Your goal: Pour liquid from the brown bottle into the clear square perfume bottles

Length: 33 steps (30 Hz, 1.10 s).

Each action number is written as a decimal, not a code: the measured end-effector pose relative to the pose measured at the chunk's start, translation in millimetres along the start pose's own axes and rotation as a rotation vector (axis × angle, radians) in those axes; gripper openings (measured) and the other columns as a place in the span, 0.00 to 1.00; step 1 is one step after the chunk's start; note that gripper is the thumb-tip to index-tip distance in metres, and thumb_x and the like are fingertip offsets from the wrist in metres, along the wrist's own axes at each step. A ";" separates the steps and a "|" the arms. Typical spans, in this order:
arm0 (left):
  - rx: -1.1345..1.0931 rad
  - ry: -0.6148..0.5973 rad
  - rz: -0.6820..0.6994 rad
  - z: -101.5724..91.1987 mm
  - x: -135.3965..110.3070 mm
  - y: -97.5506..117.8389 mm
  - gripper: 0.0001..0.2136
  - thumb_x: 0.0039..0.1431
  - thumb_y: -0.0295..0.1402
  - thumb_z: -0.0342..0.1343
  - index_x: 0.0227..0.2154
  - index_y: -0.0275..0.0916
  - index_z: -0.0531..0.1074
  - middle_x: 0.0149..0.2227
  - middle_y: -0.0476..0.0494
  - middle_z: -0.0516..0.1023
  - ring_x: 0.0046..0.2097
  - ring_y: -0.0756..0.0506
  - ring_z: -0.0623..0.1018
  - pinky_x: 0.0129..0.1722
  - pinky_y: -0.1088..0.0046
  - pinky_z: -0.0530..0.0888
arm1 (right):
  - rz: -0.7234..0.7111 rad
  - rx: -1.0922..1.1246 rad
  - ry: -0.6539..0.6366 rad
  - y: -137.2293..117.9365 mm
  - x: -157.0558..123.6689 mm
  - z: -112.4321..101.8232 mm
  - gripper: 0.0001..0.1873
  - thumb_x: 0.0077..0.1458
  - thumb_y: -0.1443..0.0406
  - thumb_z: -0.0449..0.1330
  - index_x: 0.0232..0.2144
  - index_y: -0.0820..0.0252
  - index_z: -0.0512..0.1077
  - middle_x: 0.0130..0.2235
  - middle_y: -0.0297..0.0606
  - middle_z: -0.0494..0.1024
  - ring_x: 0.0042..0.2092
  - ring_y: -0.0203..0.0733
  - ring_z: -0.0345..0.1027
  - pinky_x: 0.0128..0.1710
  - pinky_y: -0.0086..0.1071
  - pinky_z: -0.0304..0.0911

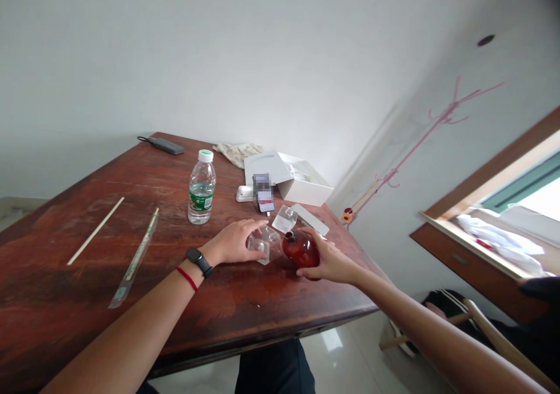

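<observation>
View: worn on the person's head, up above the near edge of the dark red wooden table (65, 277).
Facing: forward and down, tilted, with the white wall (219, 61) across the upper frame.
Nearness: close to the left hand (231, 243) and right hand (328, 261), lower centre.

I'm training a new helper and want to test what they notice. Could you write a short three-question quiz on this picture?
1. Which hand holds the red round bottle?
2. True or false: the left hand touches the clear square piece.
3. What two things are worn just above the left hand?

Key:
1. The right hand
2. True
3. A black watch and a red string
</observation>
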State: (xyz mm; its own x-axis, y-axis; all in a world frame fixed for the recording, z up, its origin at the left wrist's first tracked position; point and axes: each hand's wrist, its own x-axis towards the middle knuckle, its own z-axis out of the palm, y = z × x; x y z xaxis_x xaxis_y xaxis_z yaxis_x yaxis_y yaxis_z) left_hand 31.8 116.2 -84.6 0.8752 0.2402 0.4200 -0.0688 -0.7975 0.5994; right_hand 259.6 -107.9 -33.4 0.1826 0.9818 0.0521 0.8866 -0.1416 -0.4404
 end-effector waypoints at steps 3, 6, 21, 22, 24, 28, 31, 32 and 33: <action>0.003 -0.005 0.009 0.4 0.5 0.2 0.42 0.53 0.47 0.72 0.69 0.42 0.65 0.55 0.37 0.82 0.54 0.34 0.82 0.60 0.58 0.73 | 0.032 0.010 0.063 -1.2 -2.8 5.3 0.51 0.45 0.53 0.77 0.65 0.54 0.59 0.60 0.51 0.77 0.56 0.63 0.77 0.55 0.53 0.70; 0.012 -0.017 0.012 0.3 0.6 -0.4 0.43 0.54 0.48 0.72 0.69 0.40 0.65 0.55 0.37 0.81 0.54 0.34 0.82 0.60 0.59 0.73 | 0.014 0.020 0.099 0.4 -3.2 8.4 0.50 0.45 0.51 0.77 0.64 0.54 0.59 0.59 0.51 0.78 0.55 0.63 0.78 0.54 0.53 0.71; 0.077 -0.040 0.032 -1.2 -0.2 -0.4 0.42 0.55 0.48 0.72 0.69 0.41 0.64 0.57 0.35 0.79 0.56 0.34 0.80 0.59 0.60 0.73 | -0.066 -0.062 0.082 11.3 -1.9 6.6 0.51 0.46 0.47 0.76 0.67 0.50 0.62 0.62 0.50 0.78 0.60 0.65 0.76 0.59 0.58 0.71; 0.078 -0.040 0.034 -0.8 -0.3 -1.3 0.42 0.55 0.49 0.72 0.70 0.42 0.64 0.57 0.36 0.79 0.56 0.34 0.80 0.59 0.59 0.73 | -0.065 -0.064 0.077 11.7 -1.6 6.0 0.51 0.47 0.47 0.76 0.67 0.50 0.62 0.62 0.50 0.78 0.60 0.65 0.76 0.59 0.58 0.71; 0.079 -0.042 0.038 -0.2 -0.4 -2.8 0.43 0.56 0.49 0.72 0.70 0.42 0.63 0.58 0.36 0.78 0.57 0.34 0.80 0.60 0.59 0.73 | -0.067 -0.071 0.065 11.7 -1.0 4.1 0.51 0.47 0.47 0.76 0.68 0.50 0.61 0.62 0.50 0.78 0.59 0.64 0.76 0.59 0.58 0.71; 0.073 -0.039 0.051 -0.9 -0.6 -2.6 0.43 0.56 0.50 0.71 0.71 0.45 0.62 0.61 0.36 0.76 0.59 0.34 0.78 0.61 0.58 0.72 | -0.068 -0.112 0.035 7.6 0.4 -1.1 0.52 0.49 0.46 0.75 0.70 0.50 0.60 0.63 0.51 0.77 0.61 0.65 0.75 0.59 0.58 0.70; 0.063 -0.046 0.047 -2.4 -0.2 -0.8 0.44 0.56 0.50 0.72 0.71 0.45 0.62 0.60 0.36 0.76 0.57 0.34 0.79 0.60 0.58 0.73 | -0.057 -0.137 0.015 1.7 2.2 -5.7 0.53 0.49 0.46 0.75 0.70 0.50 0.60 0.64 0.51 0.77 0.61 0.66 0.74 0.60 0.60 0.69; 0.060 -0.051 0.043 -2.8 0.1 -0.3 0.44 0.55 0.50 0.72 0.71 0.44 0.62 0.58 0.36 0.77 0.56 0.35 0.79 0.59 0.58 0.73 | -0.056 -0.144 0.012 -0.2 3.0 -7.3 0.53 0.48 0.47 0.75 0.71 0.49 0.60 0.64 0.51 0.77 0.61 0.67 0.74 0.60 0.60 0.69; 0.057 -0.056 0.040 -3.0 0.5 0.1 0.44 0.55 0.50 0.72 0.71 0.43 0.63 0.57 0.36 0.78 0.56 0.35 0.79 0.59 0.58 0.73 | -0.058 -0.151 0.011 -1.8 3.7 -8.9 0.53 0.48 0.47 0.75 0.71 0.49 0.60 0.63 0.50 0.77 0.61 0.67 0.75 0.59 0.60 0.70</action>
State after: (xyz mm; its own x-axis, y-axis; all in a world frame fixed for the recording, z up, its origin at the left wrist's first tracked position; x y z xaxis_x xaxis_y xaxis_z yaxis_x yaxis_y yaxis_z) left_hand 30.8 117.9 -82.3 0.8977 0.1780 0.4031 -0.0777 -0.8365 0.5424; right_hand 262.4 -105.1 -24.5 0.1331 0.9875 0.0841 0.9494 -0.1027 -0.2967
